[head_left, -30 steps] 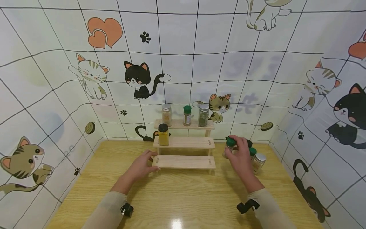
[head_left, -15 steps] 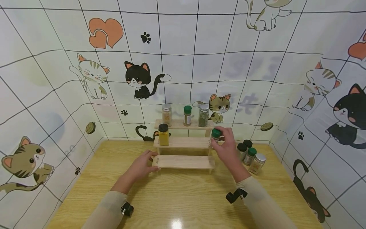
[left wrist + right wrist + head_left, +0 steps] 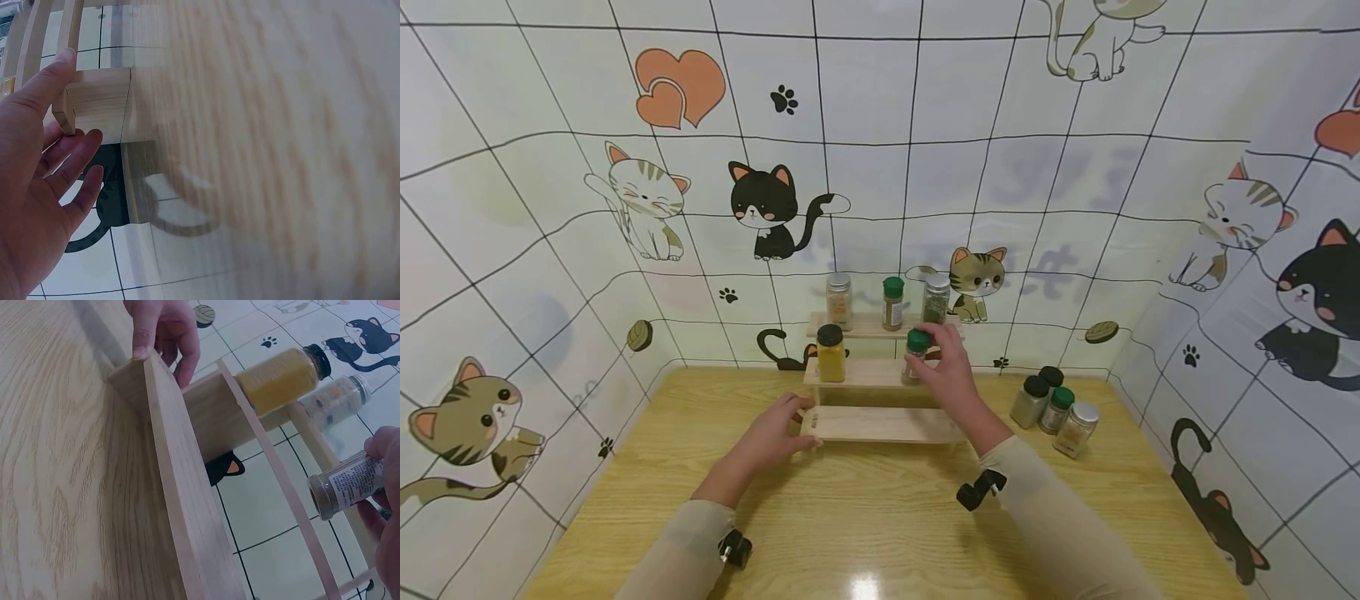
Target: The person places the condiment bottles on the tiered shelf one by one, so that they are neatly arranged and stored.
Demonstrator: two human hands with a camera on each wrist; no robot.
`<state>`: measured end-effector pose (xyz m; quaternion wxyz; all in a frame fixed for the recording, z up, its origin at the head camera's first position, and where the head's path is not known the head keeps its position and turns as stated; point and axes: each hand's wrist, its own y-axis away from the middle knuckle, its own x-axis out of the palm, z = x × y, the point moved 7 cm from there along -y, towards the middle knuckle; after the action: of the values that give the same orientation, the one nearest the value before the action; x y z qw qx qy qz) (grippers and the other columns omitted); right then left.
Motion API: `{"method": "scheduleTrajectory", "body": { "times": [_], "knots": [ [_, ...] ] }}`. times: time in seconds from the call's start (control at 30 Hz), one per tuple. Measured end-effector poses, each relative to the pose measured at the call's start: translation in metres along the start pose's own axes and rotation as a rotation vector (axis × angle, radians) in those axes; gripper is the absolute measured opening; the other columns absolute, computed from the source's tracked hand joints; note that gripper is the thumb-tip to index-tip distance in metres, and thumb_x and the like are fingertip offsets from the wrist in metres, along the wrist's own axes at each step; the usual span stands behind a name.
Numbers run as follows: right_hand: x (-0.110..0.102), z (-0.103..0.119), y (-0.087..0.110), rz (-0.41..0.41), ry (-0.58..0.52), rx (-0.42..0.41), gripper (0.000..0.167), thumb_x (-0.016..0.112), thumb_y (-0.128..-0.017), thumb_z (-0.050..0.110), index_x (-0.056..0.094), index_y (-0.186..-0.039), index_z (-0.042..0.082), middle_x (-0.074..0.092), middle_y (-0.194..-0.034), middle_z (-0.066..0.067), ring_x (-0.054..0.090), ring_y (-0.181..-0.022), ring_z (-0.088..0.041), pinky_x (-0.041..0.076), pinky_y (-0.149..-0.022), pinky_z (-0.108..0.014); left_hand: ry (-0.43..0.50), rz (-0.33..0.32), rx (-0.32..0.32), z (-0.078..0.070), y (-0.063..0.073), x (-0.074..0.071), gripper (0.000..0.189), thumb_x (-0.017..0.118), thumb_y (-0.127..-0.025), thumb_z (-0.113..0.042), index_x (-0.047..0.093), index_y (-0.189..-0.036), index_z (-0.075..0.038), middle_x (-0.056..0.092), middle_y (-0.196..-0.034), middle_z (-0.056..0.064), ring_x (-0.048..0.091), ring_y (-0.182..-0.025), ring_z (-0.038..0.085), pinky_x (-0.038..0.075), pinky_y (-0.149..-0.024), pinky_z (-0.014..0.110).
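A three-step wooden rack [image 3: 883, 423] stands on the table. My left hand [image 3: 772, 435] holds the left end of its lowest step; in the left wrist view the thumb [image 3: 53, 78] lies on the front edge, with fingers beneath. My right hand [image 3: 950, 371] grips a green-capped spice jar [image 3: 353, 482] near its cap, over the right part of the middle step. In the right wrist view its base appears clear of the boards. A black-capped jar of yellow powder [image 3: 831, 357] stands at the middle step's left end.
On the top step are a silver-capped jar [image 3: 839, 304], a green-capped jar [image 3: 892, 307] and a silver-capped jar of green herbs [image 3: 936, 293]. Several jars, including a silver-capped one [image 3: 1077, 430], stand right of the rack. A cat-print wall covering [image 3: 880, 192] rises behind.
My right hand has carried the green-capped spice jar leftward from beside the jar group to over the middle step. The left hand has stayed at the rack's lowest step.
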<state>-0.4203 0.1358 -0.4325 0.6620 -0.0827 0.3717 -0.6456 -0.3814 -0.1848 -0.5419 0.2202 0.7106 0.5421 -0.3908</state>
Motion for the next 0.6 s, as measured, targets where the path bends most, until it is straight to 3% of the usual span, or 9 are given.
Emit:
{"method": "scheduleTrajectory", "body": {
  "times": [0.3,0.6],
  "knots": [
    [0.028,0.001,-0.010,0.060,-0.007,0.025,0.054,0.085,-0.099,0.006,0.063,-0.148,0.009,0.054,-0.132,-0.015,0.065,-0.117,-0.031,0.063,-0.092,-0.049,-0.004,0.003,-0.015,0.002,-0.002,0.002,0.068,0.093,-0.094,-0.033,0.063,-0.151,-0.011,0.062,-0.137,0.003,0.068,-0.121,0.026,0.059,-0.098,0.050],
    [0.038,0.000,-0.011,0.041,-0.014,-0.013,0.053,0.087,-0.097,0.005,0.063,-0.145,0.006,0.054,-0.133,-0.015,0.065,-0.116,-0.031,0.064,-0.089,-0.048,0.009,-0.003,-0.018,0.004,-0.001,0.001,0.068,0.094,-0.093,-0.033,0.064,-0.150,-0.011,0.062,-0.136,0.002,0.069,-0.121,0.026,0.059,-0.099,0.051]
  ]
}}
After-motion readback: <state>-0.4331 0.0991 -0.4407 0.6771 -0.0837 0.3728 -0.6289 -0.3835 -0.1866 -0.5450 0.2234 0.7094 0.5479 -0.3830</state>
